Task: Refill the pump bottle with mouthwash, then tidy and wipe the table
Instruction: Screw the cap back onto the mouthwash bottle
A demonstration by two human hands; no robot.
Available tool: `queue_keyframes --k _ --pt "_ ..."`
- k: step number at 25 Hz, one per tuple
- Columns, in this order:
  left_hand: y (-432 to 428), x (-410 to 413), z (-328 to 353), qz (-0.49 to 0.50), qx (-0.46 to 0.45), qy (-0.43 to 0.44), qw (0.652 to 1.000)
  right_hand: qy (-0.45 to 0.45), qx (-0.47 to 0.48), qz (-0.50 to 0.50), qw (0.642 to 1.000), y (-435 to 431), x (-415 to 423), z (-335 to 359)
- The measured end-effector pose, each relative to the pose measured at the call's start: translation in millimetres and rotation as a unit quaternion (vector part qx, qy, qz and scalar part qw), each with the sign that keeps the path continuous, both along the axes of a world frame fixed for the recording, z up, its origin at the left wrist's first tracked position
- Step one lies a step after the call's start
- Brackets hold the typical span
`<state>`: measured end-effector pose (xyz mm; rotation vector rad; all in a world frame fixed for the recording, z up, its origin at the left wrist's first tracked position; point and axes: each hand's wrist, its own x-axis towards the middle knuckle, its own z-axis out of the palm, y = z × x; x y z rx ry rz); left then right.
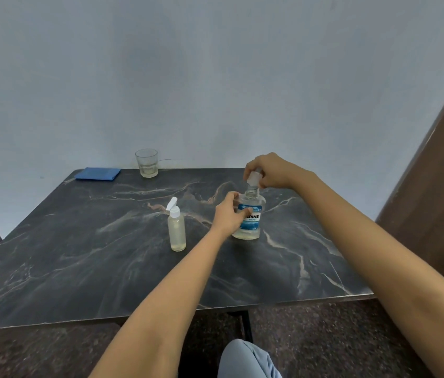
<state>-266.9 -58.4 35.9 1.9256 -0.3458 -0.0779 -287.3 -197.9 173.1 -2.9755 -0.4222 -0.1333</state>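
A clear mouthwash bottle (252, 223) with a blue label stands upright on the dark marble table (106, 255), with a little pale liquid at its bottom. My left hand (227, 215) grips the bottle's body from the left. My right hand (270, 171) holds the bottle's translucent cap (254, 179) just above the open neck. To the left stands a small clear pump bottle (176, 227) with a white pump head, holding pale liquid, untouched.
A drinking glass (146, 162) stands at the table's far edge by the wall. A folded blue cloth (98, 174) lies at the far left corner. A brown door or panel (439, 173) rises on the right. My knee (245, 358) shows below the near edge.
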Motion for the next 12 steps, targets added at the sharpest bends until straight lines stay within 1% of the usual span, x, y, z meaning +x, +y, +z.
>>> queue_keyframes --k 3,8,12 --pt "-14.0 -13.9 -7.7 0.010 -0.033 0.002 0.999 0.037 0.011 0.007 0.999 -12.1 -12.9 7.9" --pt "-34.5 -36.2 -16.3 0.006 -0.066 0.002 0.998 0.092 -0.042 0.011 0.995 -28.5 -32.5 7.7" --pt "-37.4 -42.1 -21.1 0.005 -0.063 -0.017 0.998 0.082 -0.058 -0.001 0.995 -33.9 -35.4 -2.6"
